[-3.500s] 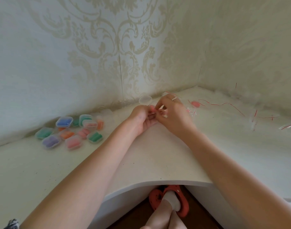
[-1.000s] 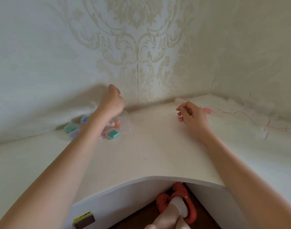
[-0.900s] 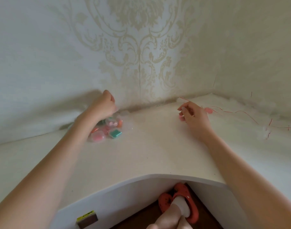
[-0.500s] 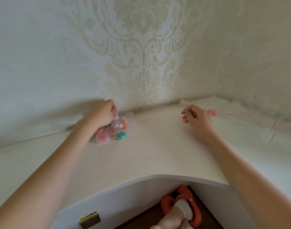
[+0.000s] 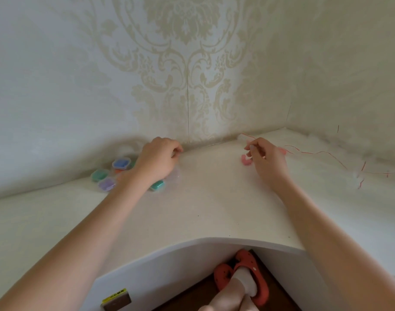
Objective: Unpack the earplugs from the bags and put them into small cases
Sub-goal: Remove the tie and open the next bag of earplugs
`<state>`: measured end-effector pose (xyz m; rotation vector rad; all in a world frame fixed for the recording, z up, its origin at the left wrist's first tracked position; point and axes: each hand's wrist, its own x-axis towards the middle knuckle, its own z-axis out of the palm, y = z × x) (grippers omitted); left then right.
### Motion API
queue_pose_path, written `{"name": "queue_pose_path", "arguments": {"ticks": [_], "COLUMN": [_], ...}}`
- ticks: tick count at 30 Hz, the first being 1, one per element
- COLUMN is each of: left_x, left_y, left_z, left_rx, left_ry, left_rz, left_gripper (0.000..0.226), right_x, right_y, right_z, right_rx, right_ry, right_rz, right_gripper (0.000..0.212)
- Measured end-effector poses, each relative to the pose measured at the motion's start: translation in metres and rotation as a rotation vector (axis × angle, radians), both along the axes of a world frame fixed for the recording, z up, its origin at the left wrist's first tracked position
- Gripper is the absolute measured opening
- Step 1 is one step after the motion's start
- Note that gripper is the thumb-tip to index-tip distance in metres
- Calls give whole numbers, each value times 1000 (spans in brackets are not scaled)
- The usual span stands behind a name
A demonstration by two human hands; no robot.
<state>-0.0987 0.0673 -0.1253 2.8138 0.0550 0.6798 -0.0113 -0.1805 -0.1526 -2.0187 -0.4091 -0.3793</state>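
Observation:
Several small cases with coloured earplugs lie by the left wall: a blue case (image 5: 121, 163), a green case (image 5: 99, 175), a purple case (image 5: 106, 184) and a teal case (image 5: 158, 185). My left hand (image 5: 158, 159) hovers over this cluster, its fingers curled round what looks like a small clear case, which is blurred. My right hand (image 5: 267, 157) is near the corner and pinches a clear earplug bag with a red strip (image 5: 244, 136). A pair of pink earplugs (image 5: 245, 161) shows just below its fingers.
Empty clear bags with red strips (image 5: 331, 154) are strewn along the right wall. The white corner desk (image 5: 203, 212) has a curved front cut-out. Below the cut-out are my feet in red slippers (image 5: 248, 274). Walls close off the desk at the back and right.
Both hands worked together at the centre 3.5 s ago. The left hand then reached to the case cluster and has now shifted slightly right over it. The right hand stayed near the corner.

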Motion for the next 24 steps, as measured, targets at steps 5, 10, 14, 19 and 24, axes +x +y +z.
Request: {"name": "queue_pose_path", "arguments": {"ticks": [5,10,14,19,24], "left_x": [25,33,37,47,47], "left_y": [-16,-21,-29,-48,-59], "left_z": [-15,-24,-28,-32,-35], "left_rx": [217,127,160,197,194], "left_ry": [247,155,132,167,126], "left_rz": [41,32,-10,-124,-176], "left_gripper": [32,28,39,46,57], "right_x": [0,6,14,21,14], "right_y": [-5,-16,-25,-41,-34], "right_z": [0,1,1,7,2], "right_rx": [-47,-6,-181,-390,-513], "right_ry": [-21,-29,-55,62,212], "right_rz": [-20,-108,-261,-500,-235], "right_gripper": [18,18,24,37,42]}}
